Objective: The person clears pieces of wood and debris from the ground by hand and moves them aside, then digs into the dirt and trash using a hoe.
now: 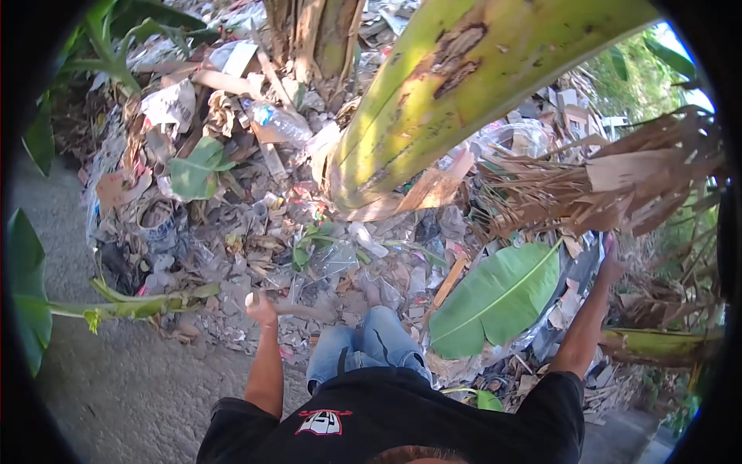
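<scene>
My left hand (263, 311) is closed around the pale wooden handle of a tool; its brownish length (305, 312) points right, toward my knees, and its far end blends into the litter. My right hand (612, 267) is stretched far out to the right, at the edge of the hanging dry banana leaves (641, 174). Its fingers are too small and partly hidden to tell whether they grip anything. Between my arms lies a large green banana leaf (498, 301), on the litter beside my right leg. A thick yellow-green banana stem (433, 100) leans up to the right in front of me.
Mixed litter (255, 232) covers the ground around the stem, with a clear plastic bottle (278, 122) in it. A second, brown trunk (317, 46) stands behind. A cut green stalk (147, 307) lies at left over the grey paved ground (131, 387). Another stem (657, 346) lies right.
</scene>
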### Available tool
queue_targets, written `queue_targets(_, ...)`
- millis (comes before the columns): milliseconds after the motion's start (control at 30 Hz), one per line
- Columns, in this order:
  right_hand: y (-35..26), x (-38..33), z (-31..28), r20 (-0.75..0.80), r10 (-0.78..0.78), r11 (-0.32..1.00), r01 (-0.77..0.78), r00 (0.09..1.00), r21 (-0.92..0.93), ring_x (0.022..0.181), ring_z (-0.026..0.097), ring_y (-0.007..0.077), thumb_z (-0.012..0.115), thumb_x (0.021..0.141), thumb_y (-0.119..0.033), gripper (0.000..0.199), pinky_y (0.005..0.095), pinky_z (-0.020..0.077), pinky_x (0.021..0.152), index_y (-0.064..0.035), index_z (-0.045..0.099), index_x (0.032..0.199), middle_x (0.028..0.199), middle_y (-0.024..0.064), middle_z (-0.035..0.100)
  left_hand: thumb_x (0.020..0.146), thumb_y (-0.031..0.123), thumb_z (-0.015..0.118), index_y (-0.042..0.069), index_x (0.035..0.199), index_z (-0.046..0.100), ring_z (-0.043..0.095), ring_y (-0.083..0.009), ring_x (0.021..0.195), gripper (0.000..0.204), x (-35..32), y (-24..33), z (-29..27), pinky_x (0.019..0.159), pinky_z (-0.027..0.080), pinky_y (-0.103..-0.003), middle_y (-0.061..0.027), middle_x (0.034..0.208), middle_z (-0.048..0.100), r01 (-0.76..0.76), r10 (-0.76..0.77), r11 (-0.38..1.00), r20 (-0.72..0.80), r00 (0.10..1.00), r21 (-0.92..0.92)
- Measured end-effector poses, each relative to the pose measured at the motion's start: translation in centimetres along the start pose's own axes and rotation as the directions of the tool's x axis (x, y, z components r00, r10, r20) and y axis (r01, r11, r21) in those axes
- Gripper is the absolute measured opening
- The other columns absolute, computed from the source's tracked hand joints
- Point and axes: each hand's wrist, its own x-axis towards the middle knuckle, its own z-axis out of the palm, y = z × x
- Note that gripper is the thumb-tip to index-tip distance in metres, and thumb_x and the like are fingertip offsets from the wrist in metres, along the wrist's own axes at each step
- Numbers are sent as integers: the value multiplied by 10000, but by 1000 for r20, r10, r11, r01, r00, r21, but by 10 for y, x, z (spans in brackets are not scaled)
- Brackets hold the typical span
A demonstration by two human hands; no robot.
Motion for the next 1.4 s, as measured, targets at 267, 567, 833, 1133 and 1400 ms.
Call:
queue_targets(267, 12, -560, 58, 995, -26, 999, -29, -99, 24, 722, 598, 206, 652, 768, -274, 342, 322, 478, 706, 19, 643, 943, 802, 121, 636, 773, 170, 694, 76, 671, 531, 504, -93, 514, 214, -21, -19, -35, 473, 404, -258, 16, 608, 533, 190, -203, 966, -63, 977, -176)
queue_targets(567, -291, -769, 141, 704, -653, 692, 159, -279, 704, 864, 632, 272, 643, 754, -324, 474, 363, 470, 782, 29, 563, 1060, 948, 177, 645, 775, 132, 689, 85, 701, 521, 499, -87, 520, 190, -30, -39, -46, 489, 423, -253, 16, 614, 522, 185, -231, 960, -218, 948, -210)
queue_targets(833, -403, -882, 257, 793, -557, 624, 504, -249, 597, 1157, 472, 333, 683, 691, -458, 710, 389, 403, 958, 28, 467, 1162, 1211, 216, 508, 740, 152, 713, 34, 797, 518, 529, -132, 628, 234, -7, -50, -55, 584, 442, -275, -9, 690, 533, 110, -189, 970, -388, 902, -216)
queue_targets(1133, -422, -955, 314, 848, -508, 713, 478, -151, 512, 1092, 540, 312, 730, 612, -473, 802, 344, 438, 924, 84, 505, 1144, 1170, 237, 544, 748, 184, 684, 70, 878, 454, 472, -116, 556, 288, 6, -67, -80, 522, 405, -278, -14, 662, 481, 22, -165, 945, -417, 894, -328)
queue_targets(1400, -427, -948, 307, 834, -525, 688, 491, -172, 534, 1078, 553, 307, 713, 604, -469, 757, 340, 447, 914, 59, 549, 1121, 1168, 213, 557, 746, 216, 680, 65, 845, 461, 467, -120, 542, 285, 16, -58, -74, 518, 400, -280, -21, 613, 481, 11, -137, 961, -441, 887, -276)
